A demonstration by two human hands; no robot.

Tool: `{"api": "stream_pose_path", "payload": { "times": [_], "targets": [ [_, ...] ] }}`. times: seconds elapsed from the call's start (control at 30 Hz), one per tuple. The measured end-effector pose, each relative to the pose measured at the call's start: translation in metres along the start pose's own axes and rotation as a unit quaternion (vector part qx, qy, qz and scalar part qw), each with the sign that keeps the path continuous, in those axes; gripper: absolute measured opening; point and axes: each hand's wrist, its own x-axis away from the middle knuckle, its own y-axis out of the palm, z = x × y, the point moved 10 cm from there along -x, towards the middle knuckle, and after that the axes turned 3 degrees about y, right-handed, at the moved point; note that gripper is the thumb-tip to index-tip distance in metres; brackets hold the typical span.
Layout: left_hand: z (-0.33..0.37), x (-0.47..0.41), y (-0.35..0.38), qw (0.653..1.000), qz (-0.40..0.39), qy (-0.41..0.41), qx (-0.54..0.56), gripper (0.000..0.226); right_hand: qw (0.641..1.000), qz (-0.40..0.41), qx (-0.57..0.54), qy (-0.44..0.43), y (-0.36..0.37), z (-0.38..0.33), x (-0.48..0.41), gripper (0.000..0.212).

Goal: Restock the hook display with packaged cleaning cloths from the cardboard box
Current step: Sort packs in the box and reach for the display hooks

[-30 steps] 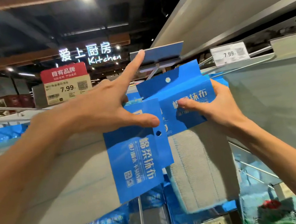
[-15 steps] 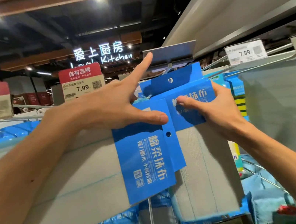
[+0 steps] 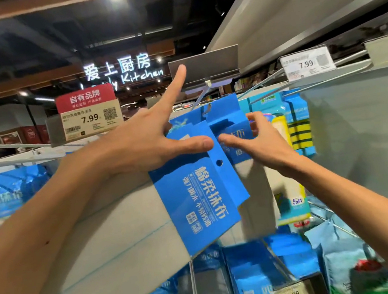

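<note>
A person stood at a shop's hook display with both arms raised. The left hand (image 3: 141,145) pinched a packaged cloth (image 3: 196,197), blue card over grey fabric, under its thumb, with the forefinger straight up against the price holder (image 3: 205,66). Just to the right, the right hand (image 3: 261,146) curled thumb and fingers round the card of a second pack (image 3: 223,114), whose top sat on the wire hook (image 3: 201,97). The step appeared to be seating that pack. Next, it likely needed sliding farther back, then the left pack's punched hole lining up with the hook tip. No cardboard box was in sight.
</note>
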Motion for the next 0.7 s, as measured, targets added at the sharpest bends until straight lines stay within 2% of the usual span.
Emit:
{"api": "stream_pose_path", "payload": {
  "times": [0.1, 0.13, 0.17, 0.23, 0.27, 0.3, 0.33, 0.37, 0.43, 0.5, 0.7],
  "targets": [
    [0.0, 0.0, 0.001, 0.999, 0.03, 0.02, 0.027, 0.102, 0.988, 0.127, -0.092, -0.002, -0.039, 0.001, 0.023, 0.033],
    [0.002, -0.001, 0.002, 0.998, 0.04, 0.031, 0.038, 0.099, 0.979, 0.139, -0.146, 0.014, -0.044, 0.006, 0.035, 0.034],
    [0.005, -0.001, 0.004, 0.997, 0.046, 0.043, 0.053, 0.098, 0.972, 0.121, -0.194, 0.045, -0.038, 0.014, 0.047, 0.043],
    [0.011, -0.003, 0.009, 0.992, 0.065, 0.064, 0.086, 0.094, 0.96, 0.033, -0.259, 0.102, -0.008, 0.026, 0.076, 0.076],
    [0.013, -0.004, 0.01, 0.989, 0.083, 0.069, 0.1, 0.093, 0.953, -0.011, -0.279, 0.115, 0.009, 0.028, 0.089, 0.093],
    [0.014, -0.006, 0.012, 0.986, 0.104, 0.072, 0.109, 0.092, 0.946, -0.043, -0.299, 0.115, 0.021, 0.024, 0.1, 0.099],
    [0.015, -0.006, 0.013, 0.983, 0.127, 0.074, 0.112, 0.092, 0.938, -0.053, -0.325, 0.109, 0.027, 0.017, 0.107, 0.091],
    [0.015, -0.006, 0.015, 0.979, 0.149, 0.076, 0.117, 0.091, 0.927, -0.051, -0.356, 0.105, 0.028, 0.01, 0.109, 0.073],
    [0.014, -0.007, 0.018, 0.972, 0.172, 0.081, 0.14, 0.089, 0.904, -0.022, -0.415, 0.103, 0.022, -0.003, 0.106, 0.049],
    [0.008, -0.008, 0.02, 0.968, 0.175, 0.079, 0.163, 0.09, 0.907, 0.016, -0.414, 0.081, 0.011, -0.012, 0.1, 0.047],
    [0.0, -0.007, 0.018, 0.973, 0.149, 0.076, 0.16, 0.096, 0.969, 0.063, -0.236, -0.032, -0.007, -0.032, 0.087, 0.055]
  ]
}}
